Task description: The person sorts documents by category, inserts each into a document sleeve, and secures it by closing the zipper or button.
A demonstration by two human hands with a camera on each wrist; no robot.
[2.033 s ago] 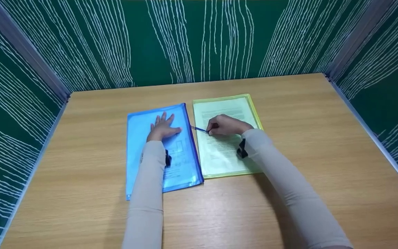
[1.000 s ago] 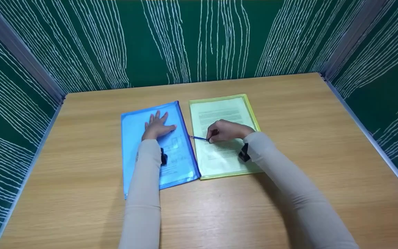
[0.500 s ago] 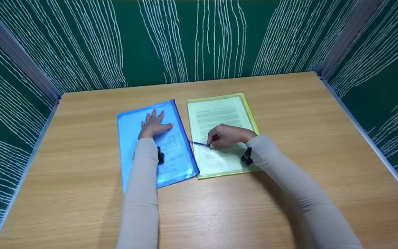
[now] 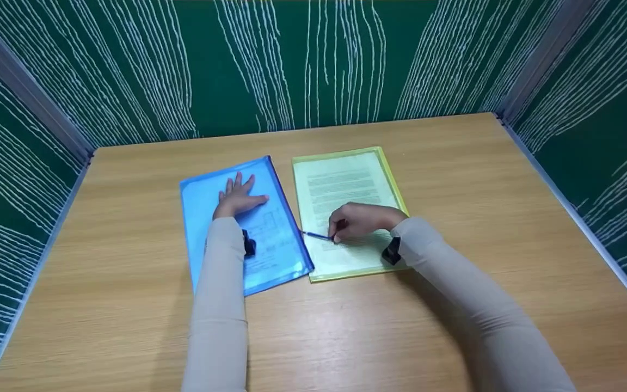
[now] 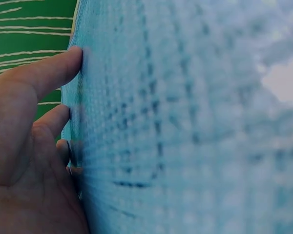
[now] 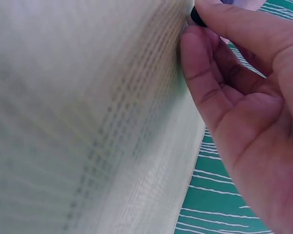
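A blue zip folder (image 4: 278,258) with printed sheets inside lies slightly turned on the table, its dark zipper edge on the right. My left hand (image 4: 239,198) rests spread on its upper part, fingertips against the mesh surface (image 5: 195,122) in the left wrist view. From the zipper edge a thin blue zipper pull (image 4: 316,235) stretches rightward. Its far end is pinched between thumb and forefinger of my right hand (image 4: 365,220), low over a yellow folder (image 4: 335,269). In the right wrist view a black tip (image 6: 197,17) of the pull shows between these fingertips.
The yellow folder, with a printed page inside, lies right beside the blue one; their near corners meet. Both are on a wooden table (image 4: 302,337) bounded at the back and sides by green panels (image 4: 226,65) with white lines.
My right hand has drawn the zipper pull along the blue folder's edge toward the near side. The blue folder has turned slightly. My left hand stays spread on it.
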